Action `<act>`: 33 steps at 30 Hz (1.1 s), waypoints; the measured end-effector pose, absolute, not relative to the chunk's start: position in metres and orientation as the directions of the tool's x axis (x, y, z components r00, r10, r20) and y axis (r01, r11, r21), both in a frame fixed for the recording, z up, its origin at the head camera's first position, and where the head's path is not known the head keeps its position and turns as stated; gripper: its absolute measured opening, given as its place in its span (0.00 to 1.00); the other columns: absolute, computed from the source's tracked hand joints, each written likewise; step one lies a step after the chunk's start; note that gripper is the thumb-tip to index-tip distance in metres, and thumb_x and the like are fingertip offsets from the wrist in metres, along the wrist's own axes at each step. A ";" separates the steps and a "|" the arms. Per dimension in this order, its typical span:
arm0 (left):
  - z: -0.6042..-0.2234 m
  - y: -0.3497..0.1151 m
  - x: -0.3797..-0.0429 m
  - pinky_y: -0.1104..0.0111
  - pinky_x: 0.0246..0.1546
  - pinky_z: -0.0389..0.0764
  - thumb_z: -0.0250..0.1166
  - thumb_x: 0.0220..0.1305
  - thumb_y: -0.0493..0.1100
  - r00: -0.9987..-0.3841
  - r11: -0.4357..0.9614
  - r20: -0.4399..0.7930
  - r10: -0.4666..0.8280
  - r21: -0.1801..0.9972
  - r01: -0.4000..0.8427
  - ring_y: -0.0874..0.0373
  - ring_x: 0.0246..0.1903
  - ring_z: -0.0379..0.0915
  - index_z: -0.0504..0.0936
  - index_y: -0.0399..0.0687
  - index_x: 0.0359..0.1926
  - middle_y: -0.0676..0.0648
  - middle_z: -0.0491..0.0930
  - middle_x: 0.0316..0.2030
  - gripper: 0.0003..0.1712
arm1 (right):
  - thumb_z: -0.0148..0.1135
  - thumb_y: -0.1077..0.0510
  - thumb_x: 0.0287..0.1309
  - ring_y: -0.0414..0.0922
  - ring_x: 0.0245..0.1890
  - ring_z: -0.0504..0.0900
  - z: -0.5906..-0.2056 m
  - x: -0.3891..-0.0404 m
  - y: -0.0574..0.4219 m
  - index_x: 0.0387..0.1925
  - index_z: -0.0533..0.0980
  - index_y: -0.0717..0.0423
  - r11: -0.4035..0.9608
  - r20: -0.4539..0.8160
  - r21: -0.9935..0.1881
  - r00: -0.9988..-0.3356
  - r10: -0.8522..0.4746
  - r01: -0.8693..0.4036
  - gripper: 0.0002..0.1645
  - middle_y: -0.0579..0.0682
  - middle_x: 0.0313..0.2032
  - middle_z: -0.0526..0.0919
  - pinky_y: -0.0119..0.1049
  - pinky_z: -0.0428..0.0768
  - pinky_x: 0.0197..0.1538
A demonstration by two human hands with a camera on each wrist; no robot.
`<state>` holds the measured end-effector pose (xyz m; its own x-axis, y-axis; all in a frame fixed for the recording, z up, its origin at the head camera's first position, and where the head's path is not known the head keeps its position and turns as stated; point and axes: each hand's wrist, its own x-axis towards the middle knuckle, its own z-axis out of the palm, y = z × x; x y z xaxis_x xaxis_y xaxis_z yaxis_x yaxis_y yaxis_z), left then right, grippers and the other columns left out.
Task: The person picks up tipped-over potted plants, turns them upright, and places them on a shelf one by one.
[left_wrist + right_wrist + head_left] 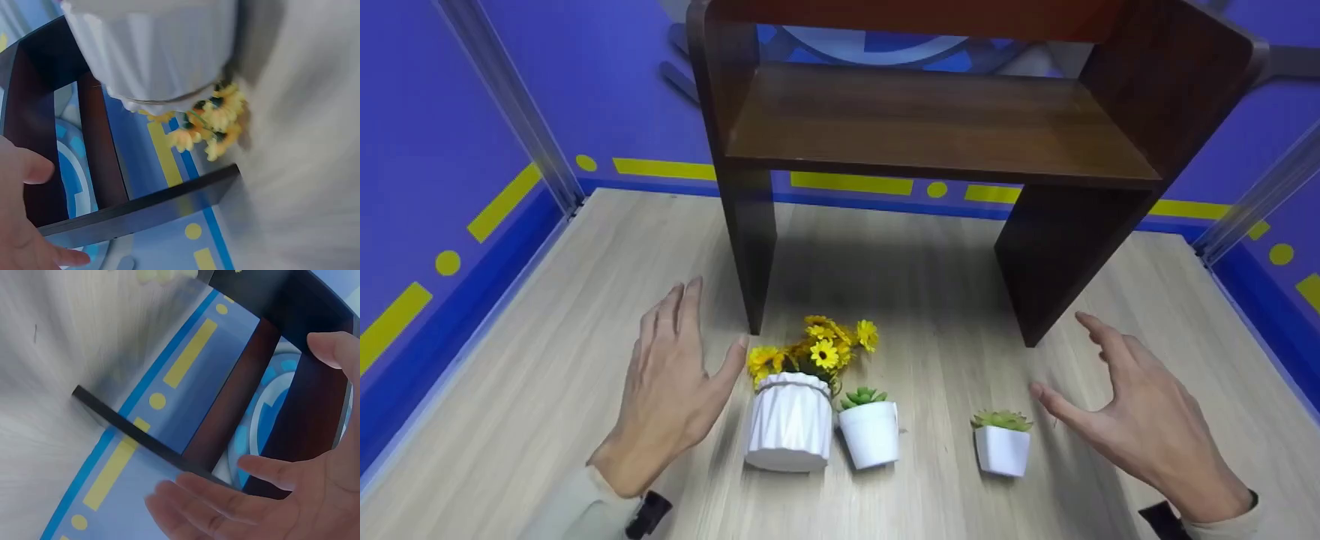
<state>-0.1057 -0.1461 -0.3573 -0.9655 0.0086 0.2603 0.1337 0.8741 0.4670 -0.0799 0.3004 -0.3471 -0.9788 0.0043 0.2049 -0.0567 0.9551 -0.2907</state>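
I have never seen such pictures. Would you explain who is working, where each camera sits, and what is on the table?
No machine is here, only a person's left hand and right hand. The wide picture comes from a camera on the head; the other two come from cameras on the wrists. On the table stands a brown shelf. Before it are a white ribbed pot with yellow flowers, a white round pot and a white squarish pot, the last two with green succulents. The left hand is beside the flowers, the right hand beside the squarish pot. Both are open, holding nothing.
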 end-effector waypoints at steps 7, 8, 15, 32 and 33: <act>-0.353 -0.139 -0.123 0.42 0.68 0.70 0.60 0.70 0.53 -0.965 0.780 0.257 -0.050 0.614 0.123 0.38 0.73 0.56 0.50 0.39 0.79 0.33 0.57 0.75 0.47 | 0.65 0.24 0.53 0.58 0.44 0.84 -0.351 -0.079 0.292 0.73 0.62 0.53 0.949 0.142 -0.311 -0.990 0.001 -0.043 0.57 0.63 0.52 0.80 0.58 0.80 0.39; -0.352 -0.138 -0.125 0.42 0.68 0.70 0.61 0.70 0.52 -0.965 0.768 0.256 -0.056 0.629 0.123 0.38 0.73 0.56 0.50 0.39 0.79 0.33 0.57 0.75 0.47 | 0.65 0.23 0.53 0.56 0.44 0.84 -0.352 -0.079 0.290 0.73 0.62 0.53 0.948 0.130 -0.315 -0.991 0.004 -0.038 0.58 0.62 0.52 0.81 0.56 0.81 0.38; -0.340 -0.135 -0.141 0.46 0.72 0.67 0.62 0.70 0.48 -0.963 0.692 0.262 -0.062 0.706 0.148 0.38 0.72 0.59 0.47 0.39 0.79 0.33 0.58 0.74 0.47 | 0.61 0.19 0.52 0.49 0.39 0.83 -0.361 -0.079 0.280 0.72 0.63 0.56 0.948 -0.004 -0.319 -1.000 0.016 0.017 0.60 0.62 0.49 0.81 0.45 0.79 0.34; -0.312 -0.127 -0.172 0.52 0.60 0.81 0.65 0.68 0.46 -0.952 0.559 0.292 -0.096 0.807 0.191 0.43 0.60 0.76 0.62 0.41 0.73 0.37 0.76 0.63 0.38 | 0.62 0.21 0.52 0.43 0.30 0.77 -0.390 -0.076 0.270 0.64 0.70 0.62 0.958 -0.079 -0.285 -0.996 -0.036 -0.012 0.56 0.50 0.30 0.81 0.40 0.76 0.31; -0.310 -0.126 -0.173 0.52 0.59 0.82 0.65 0.68 0.46 -0.950 0.552 0.296 -0.100 0.811 0.195 0.44 0.59 0.77 0.63 0.41 0.73 0.37 0.77 0.62 0.37 | 0.63 0.21 0.52 0.43 0.29 0.76 -0.391 -0.076 0.269 0.63 0.70 0.63 0.958 -0.088 -0.286 -0.996 -0.034 -0.008 0.56 0.49 0.29 0.80 0.39 0.75 0.30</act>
<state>-0.1732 -0.1265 -0.3102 -0.9498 -0.1003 0.2964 0.1947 0.5521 0.8107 -0.0756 0.2688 -0.3913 -0.9955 -0.0344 -0.0883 -0.0077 0.9581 -0.2862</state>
